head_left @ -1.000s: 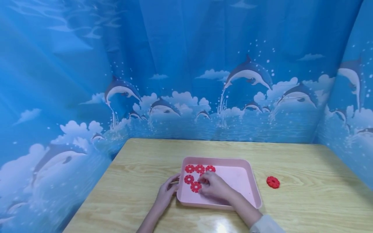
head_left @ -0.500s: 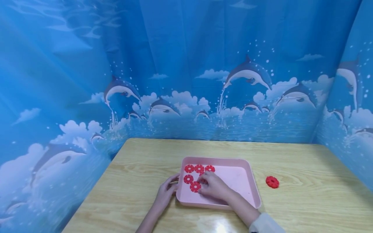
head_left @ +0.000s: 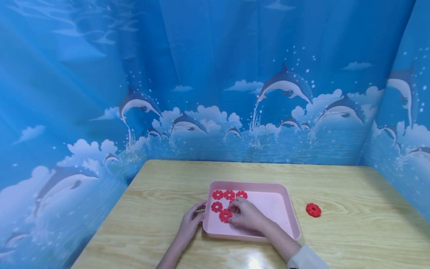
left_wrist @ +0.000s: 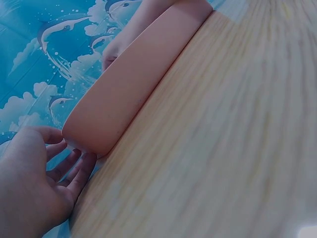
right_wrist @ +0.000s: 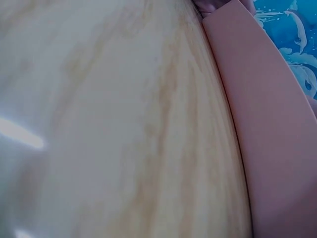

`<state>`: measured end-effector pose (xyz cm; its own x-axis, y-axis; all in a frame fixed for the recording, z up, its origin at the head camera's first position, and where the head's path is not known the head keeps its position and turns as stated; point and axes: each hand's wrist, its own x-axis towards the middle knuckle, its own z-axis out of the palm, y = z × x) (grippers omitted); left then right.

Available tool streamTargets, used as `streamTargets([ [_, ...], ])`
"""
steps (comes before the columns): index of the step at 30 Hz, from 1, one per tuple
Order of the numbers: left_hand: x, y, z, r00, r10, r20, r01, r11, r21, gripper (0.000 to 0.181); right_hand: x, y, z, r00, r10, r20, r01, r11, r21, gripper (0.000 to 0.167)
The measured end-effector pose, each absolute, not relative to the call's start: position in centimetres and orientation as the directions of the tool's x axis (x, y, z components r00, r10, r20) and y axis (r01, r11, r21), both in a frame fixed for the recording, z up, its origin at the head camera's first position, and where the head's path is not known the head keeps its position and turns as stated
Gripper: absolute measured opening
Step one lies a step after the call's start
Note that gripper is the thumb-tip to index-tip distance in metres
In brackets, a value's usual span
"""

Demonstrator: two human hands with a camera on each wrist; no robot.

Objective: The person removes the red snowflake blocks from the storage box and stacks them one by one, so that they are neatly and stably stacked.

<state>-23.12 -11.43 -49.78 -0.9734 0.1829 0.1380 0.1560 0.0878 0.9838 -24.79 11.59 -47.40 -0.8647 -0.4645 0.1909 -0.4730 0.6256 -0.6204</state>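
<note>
My left hand (head_left: 189,224) rests its fingers against the left wall of a shallow pink tray (head_left: 242,237). In the left wrist view, the fingers (left_wrist: 81,173) of that hand touch the tray's end wall (left_wrist: 124,94), low down and at the rim. Inside the tray, my right hand (head_left: 246,215) pinches a red notched interlocking disc (head_left: 225,215) at its right edge. More such discs lie flat toward the left, among them a red disc (head_left: 216,207) beside the held one. Another behind the right fingers is partly hidden.
A loose red disc (head_left: 313,210) lies on the wooden table (head_left: 349,231), right of the tray. Behind the table hangs a blue dolphin-printed curtain (head_left: 215,74). In the right wrist view, the tray's side wall (right_wrist: 267,119) hides the right hand's work.
Both hands keep almost the same places on and in the tray. The right fingers stay at the same disc, which has barely shifted. The whole view has drifted slightly.
</note>
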Motion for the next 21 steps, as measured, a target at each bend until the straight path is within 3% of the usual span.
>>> streamTargets([
  [21, -23.0, -11.4, -49.6, -0.976, 0.181, 0.118, 0.138, 0.097, 0.986, 0.042, -22.9, 15.0, -44.9, -0.867, -0.410, 0.282, -0.491, 0.608, -0.624, 0.032],
])
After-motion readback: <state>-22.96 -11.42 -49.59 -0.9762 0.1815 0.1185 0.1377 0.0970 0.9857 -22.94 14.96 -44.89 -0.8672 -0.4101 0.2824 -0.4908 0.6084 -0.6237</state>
